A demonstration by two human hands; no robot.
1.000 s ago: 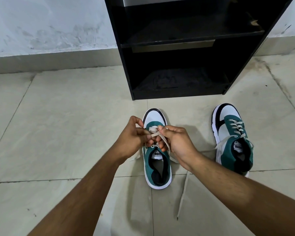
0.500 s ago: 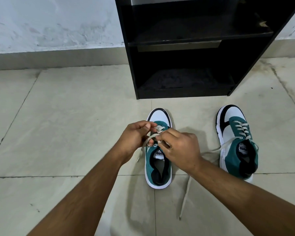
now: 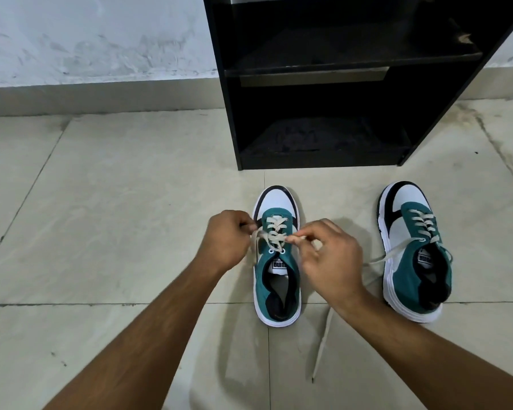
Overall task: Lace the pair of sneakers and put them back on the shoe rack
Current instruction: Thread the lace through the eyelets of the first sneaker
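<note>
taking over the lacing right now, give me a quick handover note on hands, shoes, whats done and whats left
Left hand: pinching one lace end at the near sneaker.
Right hand: pinching the other lace end; its tail trails on the floor.
Second sneaker: on the floor to the right, laced, ends loose.
Shoe rack: straight ahead, the shelves in view hold no shoes.
Done: near sneaker laced except the top eyelets.
Left: finish the top eyelets, tie both, shelve the pair.
</note>
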